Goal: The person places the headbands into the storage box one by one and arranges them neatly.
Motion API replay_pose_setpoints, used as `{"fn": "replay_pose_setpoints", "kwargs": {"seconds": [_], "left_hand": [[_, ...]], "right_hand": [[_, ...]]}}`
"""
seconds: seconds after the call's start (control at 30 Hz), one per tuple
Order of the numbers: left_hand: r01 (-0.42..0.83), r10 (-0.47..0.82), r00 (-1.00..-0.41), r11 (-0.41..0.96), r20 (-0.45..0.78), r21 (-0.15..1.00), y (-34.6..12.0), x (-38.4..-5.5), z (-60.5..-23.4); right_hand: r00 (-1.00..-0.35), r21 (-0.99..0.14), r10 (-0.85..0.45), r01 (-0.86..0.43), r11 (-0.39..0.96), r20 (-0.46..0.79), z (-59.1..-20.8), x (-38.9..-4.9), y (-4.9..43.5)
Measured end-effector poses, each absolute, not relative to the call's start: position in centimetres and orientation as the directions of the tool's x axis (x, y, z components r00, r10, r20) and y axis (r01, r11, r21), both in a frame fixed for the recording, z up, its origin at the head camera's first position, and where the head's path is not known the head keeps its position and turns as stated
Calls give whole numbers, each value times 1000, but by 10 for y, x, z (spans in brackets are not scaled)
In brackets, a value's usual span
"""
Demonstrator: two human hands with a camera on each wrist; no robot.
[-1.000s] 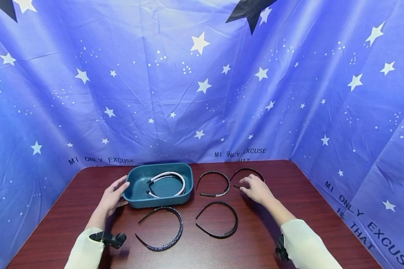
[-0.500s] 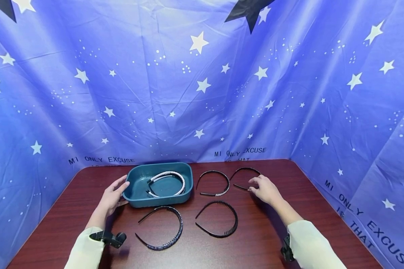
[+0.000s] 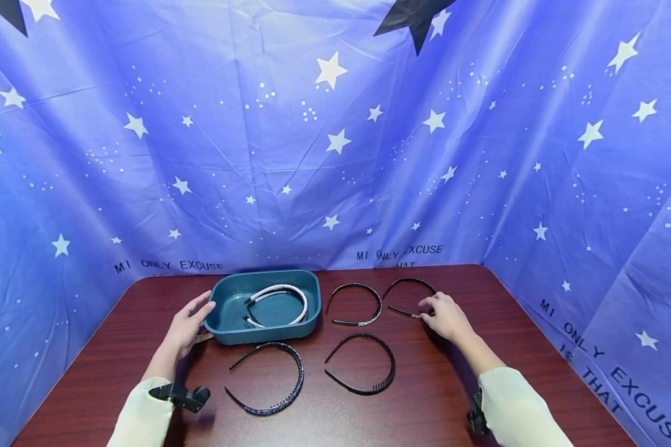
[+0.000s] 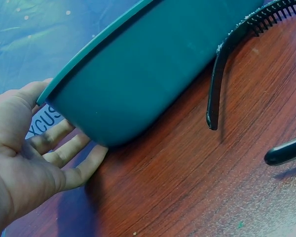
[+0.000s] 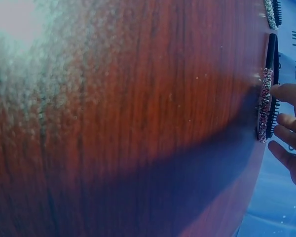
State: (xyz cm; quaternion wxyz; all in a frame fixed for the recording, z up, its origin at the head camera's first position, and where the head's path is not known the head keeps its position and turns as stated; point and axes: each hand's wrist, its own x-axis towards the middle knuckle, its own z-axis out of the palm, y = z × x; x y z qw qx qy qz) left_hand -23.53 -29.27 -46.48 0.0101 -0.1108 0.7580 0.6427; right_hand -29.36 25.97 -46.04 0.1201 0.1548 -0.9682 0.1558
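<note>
At the table's far left, a teal plastic box (image 3: 246,337) holds white headbands (image 3: 299,297). My left hand (image 3: 183,326) grips its left end: the thumb lies over the rim and the other fingers spread along the outer wall, plain in the left wrist view. At the far right lies a black headband (image 3: 407,280) with glittery stones on its side. My right hand (image 3: 446,316) pinches that headband at its rounded right bend; the bend itself is partly hidden by the fingers. In the right wrist view, the thumb touches the stone-covered band (image 5: 264,106).
Another stone-trimmed black headband (image 3: 381,304) lies between the box and my right hand. Nearer me are a dark glittery headband (image 3: 301,372) on the left and a plain black toothed headband (image 3: 392,363). A starry blue curtain (image 3: 335,186) borders the brown table (image 3: 324,428).
My right hand has shifted right along the headband, from its front tip to its rounded bend. The headband stays in place on the table. My left hand has stayed at the box.
</note>
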Motion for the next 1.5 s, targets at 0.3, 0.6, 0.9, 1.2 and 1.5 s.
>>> {"fn": "replay_pose_setpoints", "kwargs": {"seconds": [0.3, 0.6, 0.9, 1.2, 1.5], "left_hand": [[-180, -157, -975, 146, -157, 973, -293, -236, -464], [-181, -159, -974, 135, -159, 974, -293, -235, -465], [-184, -158, -974, 137, -162, 973, -293, -235, -466], [-181, -156, -975, 143, -158, 973, -293, -235, -465], [-182, -157, -975, 147, -159, 972, -293, -235, -465]], "right_hand": [[-924, -235, -284, -344, 909, 256, -462, -295, 261], [-921, -194, -299, -350, 916, 248, -468, -295, 260], [-902, -108, -335, -374, 921, 273, -469, -295, 258], [-867, -93, -365, -417, 904, 339, -466, -293, 255], [-844, -139, -363, -445, 885, 394, -458, -292, 252]]}}
